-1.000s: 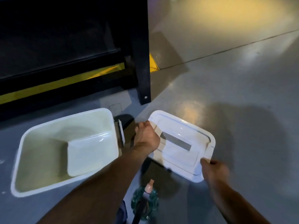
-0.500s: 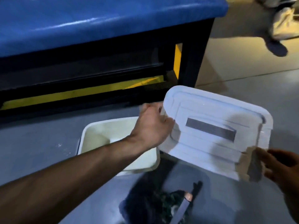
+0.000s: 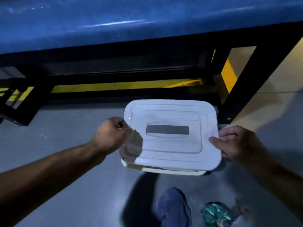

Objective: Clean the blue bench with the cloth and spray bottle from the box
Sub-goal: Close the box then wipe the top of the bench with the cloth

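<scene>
White lid [image 3: 170, 136] mid-frame over the box [image 3: 164, 170], pinched at its edges between left hand [image 3: 111, 133] and right hand [image 3: 236, 141]; blue surface [image 3: 131, 20] along the top.

Both forearms are bare to the frame edge, with no sleeves, watch or rings showing on the left hand [image 3: 111, 134] or right hand [image 3: 236, 143]. At bottom centre, a knee [image 3: 172, 208] in blue denim.

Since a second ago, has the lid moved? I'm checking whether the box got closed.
Yes. The lid, then on the floor right of the open box, now sits over it, held by the left hand and right hand.
</scene>
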`<state>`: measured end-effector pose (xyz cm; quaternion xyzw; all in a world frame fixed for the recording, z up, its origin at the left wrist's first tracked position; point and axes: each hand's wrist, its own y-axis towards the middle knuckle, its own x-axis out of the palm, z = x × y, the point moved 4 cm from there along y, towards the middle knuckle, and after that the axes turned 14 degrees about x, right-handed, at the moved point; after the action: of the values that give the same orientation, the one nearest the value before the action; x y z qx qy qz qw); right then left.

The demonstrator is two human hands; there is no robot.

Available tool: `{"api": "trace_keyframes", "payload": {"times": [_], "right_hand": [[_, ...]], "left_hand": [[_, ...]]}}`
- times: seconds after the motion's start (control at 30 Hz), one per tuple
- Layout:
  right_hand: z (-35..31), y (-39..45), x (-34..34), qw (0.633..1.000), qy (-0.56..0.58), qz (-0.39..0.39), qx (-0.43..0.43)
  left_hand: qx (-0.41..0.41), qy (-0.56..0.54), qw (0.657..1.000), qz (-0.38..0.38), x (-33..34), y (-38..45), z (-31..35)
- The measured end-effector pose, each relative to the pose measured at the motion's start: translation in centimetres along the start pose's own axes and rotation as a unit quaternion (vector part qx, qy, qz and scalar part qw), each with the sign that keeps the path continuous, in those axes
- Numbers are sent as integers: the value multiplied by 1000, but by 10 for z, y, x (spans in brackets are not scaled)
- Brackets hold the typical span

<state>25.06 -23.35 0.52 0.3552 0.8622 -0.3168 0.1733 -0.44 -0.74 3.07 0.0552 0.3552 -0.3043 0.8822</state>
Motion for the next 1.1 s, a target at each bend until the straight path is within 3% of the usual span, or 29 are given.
{"api": "trace_keyframes", "payload": {"times": [0.17,0.37,0.77,0.87,1.0,1.1], "right_hand": [[2,6,30,999,-21,-9,-33],[38,27,47,990,-132,2,-40],[37,33,51,980,-187,56,-30],[21,14,46,966,-207,106,-111],[-14,-42,75,968,-180,-46,-171],[-12,-78,128,905,-330,-194,-185]], "left_hand": [[-39,-30,999,-6,5,4,-42],[-6,-13,1000,-13,25,8,-67],[25,65,997,-13,32,10,-82],[19,69,997,-13,27,7,-77],[10,43,999,6,23,-11,-85],[36,32,999,-4,23,-31,-86]]}}
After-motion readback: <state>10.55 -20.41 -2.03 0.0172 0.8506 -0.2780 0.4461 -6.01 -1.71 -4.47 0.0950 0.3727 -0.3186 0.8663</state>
